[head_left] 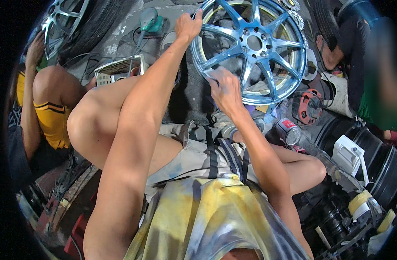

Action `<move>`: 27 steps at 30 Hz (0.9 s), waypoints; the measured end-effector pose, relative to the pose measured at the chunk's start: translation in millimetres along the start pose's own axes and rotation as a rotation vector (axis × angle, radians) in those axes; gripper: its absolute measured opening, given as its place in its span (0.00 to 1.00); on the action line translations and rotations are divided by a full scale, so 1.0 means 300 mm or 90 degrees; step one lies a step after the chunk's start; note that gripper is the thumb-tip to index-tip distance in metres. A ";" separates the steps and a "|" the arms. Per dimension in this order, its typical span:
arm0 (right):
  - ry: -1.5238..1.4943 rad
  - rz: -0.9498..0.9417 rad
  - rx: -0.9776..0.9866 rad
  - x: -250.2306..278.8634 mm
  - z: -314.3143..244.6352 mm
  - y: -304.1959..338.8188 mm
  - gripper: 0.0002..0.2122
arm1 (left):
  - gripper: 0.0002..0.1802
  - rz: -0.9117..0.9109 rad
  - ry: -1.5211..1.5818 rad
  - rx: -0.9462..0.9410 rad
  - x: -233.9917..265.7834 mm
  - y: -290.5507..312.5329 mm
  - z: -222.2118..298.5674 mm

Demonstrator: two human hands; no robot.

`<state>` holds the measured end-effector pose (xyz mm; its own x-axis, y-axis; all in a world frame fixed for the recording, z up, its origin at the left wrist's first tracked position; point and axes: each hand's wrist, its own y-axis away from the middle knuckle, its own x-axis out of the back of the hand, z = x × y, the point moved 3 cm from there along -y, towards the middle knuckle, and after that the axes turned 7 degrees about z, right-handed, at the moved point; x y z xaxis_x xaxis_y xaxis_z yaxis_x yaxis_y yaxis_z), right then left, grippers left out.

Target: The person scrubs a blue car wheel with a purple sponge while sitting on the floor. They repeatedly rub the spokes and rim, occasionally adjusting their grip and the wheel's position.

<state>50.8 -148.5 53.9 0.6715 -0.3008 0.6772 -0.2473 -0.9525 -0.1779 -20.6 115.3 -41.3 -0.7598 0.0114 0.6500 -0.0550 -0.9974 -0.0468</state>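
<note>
A blue multi-spoke car wheel rim [265, 71] stands tilted in front of me, its outer face up toward me. At its upper left edge, my left hand [189, 27] is closed around the lip. My right hand [228, 90] sits at the lower left of the rim, fingers bent and pressed together against the lip. Something pale shows at those fingertips, too blurred to name. Light streaks and a yellowish inner edge mark the blue surface.
On the left, another person's hand [35, 48] touches a silver wheel rim [62, 26] beside a tire [94, 28]. A green-grey corded tool [149, 19] and a white basket [106, 77] lie nearby. Rightward are a red round tool [310, 107], a can [288, 131], a white device [348, 154] and another person's foot [330, 56].
</note>
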 end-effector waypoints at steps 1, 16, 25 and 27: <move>-0.026 0.000 0.002 0.003 -0.008 -0.024 0.12 | 0.40 0.010 -0.001 -0.005 0.000 0.001 -0.003; 0.049 -0.116 0.109 0.042 -0.012 -0.021 0.12 | 0.37 -0.029 0.006 0.013 0.007 0.013 0.023; 0.088 -0.050 0.120 -0.043 0.000 -0.016 0.19 | 0.35 0.007 0.011 -0.010 -0.006 0.017 0.017; 0.114 -0.073 0.068 -0.052 0.011 -0.009 0.19 | 0.35 -0.020 0.014 0.000 -0.013 0.017 0.014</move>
<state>43.3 -141.3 41.4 0.5535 -0.1861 0.8118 -0.0953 -0.9825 -0.1603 -15.3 109.8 -40.9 -0.7719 0.0450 0.6341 -0.0793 -0.9965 -0.0258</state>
